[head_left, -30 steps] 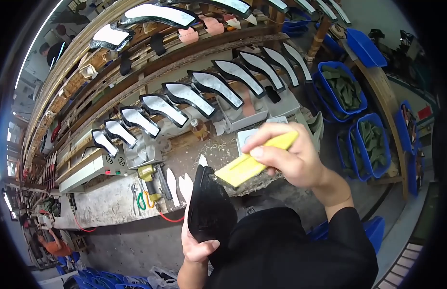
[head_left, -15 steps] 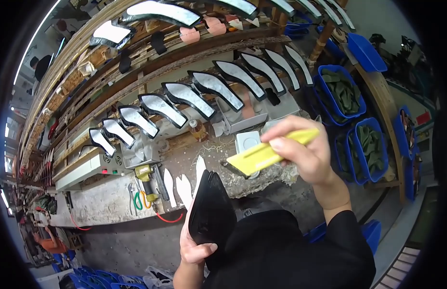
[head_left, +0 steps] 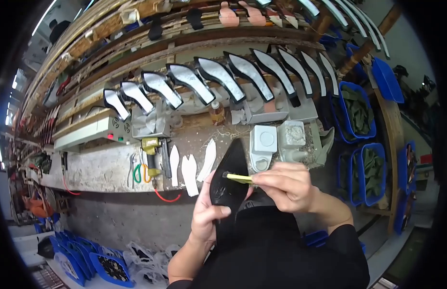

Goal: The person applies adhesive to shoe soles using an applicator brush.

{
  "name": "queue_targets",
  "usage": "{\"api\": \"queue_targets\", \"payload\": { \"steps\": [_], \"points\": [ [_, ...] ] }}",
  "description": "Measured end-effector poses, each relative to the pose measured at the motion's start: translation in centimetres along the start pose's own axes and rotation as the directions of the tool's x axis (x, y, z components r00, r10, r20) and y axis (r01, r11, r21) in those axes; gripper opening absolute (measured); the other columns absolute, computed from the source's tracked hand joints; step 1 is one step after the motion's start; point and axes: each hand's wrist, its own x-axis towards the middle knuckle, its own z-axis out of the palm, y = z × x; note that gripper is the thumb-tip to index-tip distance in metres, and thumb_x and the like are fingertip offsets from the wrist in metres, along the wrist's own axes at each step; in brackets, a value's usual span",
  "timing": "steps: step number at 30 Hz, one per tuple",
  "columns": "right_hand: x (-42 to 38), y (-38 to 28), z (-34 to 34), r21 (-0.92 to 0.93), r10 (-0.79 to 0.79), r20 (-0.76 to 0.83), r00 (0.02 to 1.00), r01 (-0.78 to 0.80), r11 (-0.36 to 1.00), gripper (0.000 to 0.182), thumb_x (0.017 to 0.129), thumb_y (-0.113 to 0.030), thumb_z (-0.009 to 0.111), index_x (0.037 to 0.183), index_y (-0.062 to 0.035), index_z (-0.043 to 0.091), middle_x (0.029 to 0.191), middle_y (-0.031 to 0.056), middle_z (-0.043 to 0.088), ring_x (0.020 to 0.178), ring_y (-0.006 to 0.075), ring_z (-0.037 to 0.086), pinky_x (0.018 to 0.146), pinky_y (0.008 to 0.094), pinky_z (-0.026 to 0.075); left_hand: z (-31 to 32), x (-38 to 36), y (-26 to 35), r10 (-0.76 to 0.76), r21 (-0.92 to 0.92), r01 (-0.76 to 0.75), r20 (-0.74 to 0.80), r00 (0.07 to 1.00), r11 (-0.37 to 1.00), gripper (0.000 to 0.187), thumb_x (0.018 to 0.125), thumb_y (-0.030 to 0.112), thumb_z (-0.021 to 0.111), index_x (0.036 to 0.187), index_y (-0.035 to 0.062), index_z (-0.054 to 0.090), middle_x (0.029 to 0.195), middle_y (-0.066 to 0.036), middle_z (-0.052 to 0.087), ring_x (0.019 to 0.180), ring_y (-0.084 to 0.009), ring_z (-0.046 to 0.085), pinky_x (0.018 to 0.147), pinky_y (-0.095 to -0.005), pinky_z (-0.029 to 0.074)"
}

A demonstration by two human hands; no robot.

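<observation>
My left hand (head_left: pixel 209 215) grips a black pointed shoe piece (head_left: pixel 231 166) from below, thumb across its lower end and pointed tip up. A wet, shiny patch shows on its face. In my right hand (head_left: pixel 288 187), thumb and fingers pinch a flat yellow brush (head_left: pixel 240 178), seen nearly edge-on. Its dark end meets the black surface near the middle. Beyond my left hand, white sole-shaped pieces (head_left: pixel 189 176) lie along the bench edge. A white container with a round lid (head_left: pixel 263 140) stands on the bench beyond my right hand.
A row of black-edged soles with pale faces (head_left: pixel 215 79) leans along the shelf. On the bench (head_left: pixel 98 171) are a green hot-air gun (head_left: pixel 151 149), scissors (head_left: pixel 140 171) and a small bottle (head_left: pixel 217 113). Blue bins (head_left: pixel 372 173) of green pieces stand at right.
The yellow brush has come down and left from above the bench onto the black shoe piece, turning edge-on. The black piece now shows its face more fully. The camera view has shifted.
</observation>
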Motion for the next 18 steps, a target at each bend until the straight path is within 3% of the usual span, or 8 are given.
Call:
{"api": "queue_targets", "payload": {
  "steps": [4, 7, 10, 12, 14, 16, 18],
  "points": [
    [-1.5, 0.7, 2.0, 0.046, -0.018, 0.044, 0.999, 0.016, 0.999, 0.029, 0.079, 0.01, 0.072, 0.107, 0.0036, 0.075, 0.105, 0.0136, 0.079, 0.065, 0.0163, 0.062, 0.056, 0.0259, 0.049, -2.3, -0.3, -2.2, 0.054, 0.062, -0.068, 0.215, 0.975, 0.996, 0.118, 0.06, -0.014, 0.05, 0.171, 0.0147, 0.017, 0.159, -0.017, 0.05, 0.14, -0.0345, 0.054, 0.125, -0.0478, 0.037],
    [-1.0, -0.7, 3.8, 0.057, -0.035, 0.077, 0.996, 0.031, 0.998, 0.03, 0.078, 0.011, 0.072, 0.107, 0.0036, 0.075, 0.104, 0.0137, 0.079, 0.063, 0.0166, 0.061, 0.056, 0.026, 0.049, -2.9, -0.3, -1.8, -0.002, 0.172, -0.031, 0.191, 0.982, 0.985, 0.114, 0.066, -0.008, 0.053, 0.171, 0.015, 0.015, 0.161, -0.016, 0.047, 0.143, -0.0342, 0.052, 0.126, -0.0491, 0.034],
    [-0.8, -1.5, 5.1, 0.058, -0.083, -0.012, 0.996, 0.084, 0.995, 0.031, 0.077, 0.01, 0.073, 0.107, 0.0034, 0.075, 0.104, 0.0134, 0.079, 0.062, 0.0166, 0.059, 0.055, 0.0258, 0.048, -2.8, 0.3, -1.2, -0.047, 0.285, -0.004, 0.172, 0.984, 0.958, 0.111, 0.071, -0.002, 0.057, 0.171, 0.0153, 0.012, 0.163, -0.014, 0.045, 0.145, -0.0339, 0.049, 0.127, -0.0505, 0.032],
    [-0.3, -1.2, 2.8, 0.071, -0.006, -0.001, 1.0, 0.006, 0.997, 0.032, 0.076, 0.012, 0.071, 0.107, 0.0029, 0.075, 0.104, 0.0142, 0.08, 0.06, 0.0164, 0.059, 0.055, 0.0257, 0.048, -2.3, 0.8, -1.0, 0.043, -0.029, -0.036, 0.295, 0.954, 0.999, 0.1, 0.081, 0.012, 0.054, 0.171, 0.0151, 0.012, 0.166, -0.014, 0.041, 0.148, -0.0328, 0.045, 0.128, -0.0516, 0.028],
    [0.0, -0.9, 1.6, 0.09, 0.078, 0.019, 0.997, -0.079, 0.993, 0.034, 0.075, 0.013, 0.07, 0.106, 0.0024, 0.075, 0.104, 0.015, 0.08, 0.059, 0.0162, 0.058, 0.054, 0.0256, 0.048, -1.6, 1.2, -1.2, 0.169, -0.346, -0.033, 0.372, 0.913, 0.938, 0.091, 0.091, 0.025, 0.052, 0.172, 0.0149, 0.011, 0.169, -0.013, 0.037, 0.152, -0.0317, 0.041, 0.13, -0.0527, 0.024],
    [-0.4, -1.4, 2.2, 0.106, 0.067, 0.045, 0.997, -0.072, 0.992, 0.033, 0.075, 0.012, 0.071, 0.107, 0.0025, 0.075, 0.104, 0.0146, 0.08, 0.059, 0.0163, 0.058, 0.054, 0.0258, 0.047, -0.4, 1.4, -1.6, 0.242, -0.235, -0.179, 0.275, 0.93, 0.955, 0.083, 0.104, 0.056, 0.033, 0.172, 0.0149, 0.01, 0.174, -0.01, 0.027, 0.155, -0.0278, 0.036, 0.131, -0.0531, 0.018],
    [-0.2, -1.1, 2.5, 0.115, -0.001, 0.082, 0.997, -0.008, 0.993, 0.032, 0.076, 0.011, 0.073, 0.108, 0.0026, 0.075, 0.102, 0.0137, 0.079, 0.059, 0.0166, 0.057, 0.054, 0.0263, 0.047, 0.0, 2.1, -1.5, 0.267, -0.289, -0.193, 0.244, 0.932, 0.938, 0.085, 0.105, 0.063, 0.029, 0.172, 0.0149, 0.01, 0.175, -0.009, 0.027, 0.156, -0.0262, 0.036, 0.131, -0.0526, 0.018]
  ]
}}
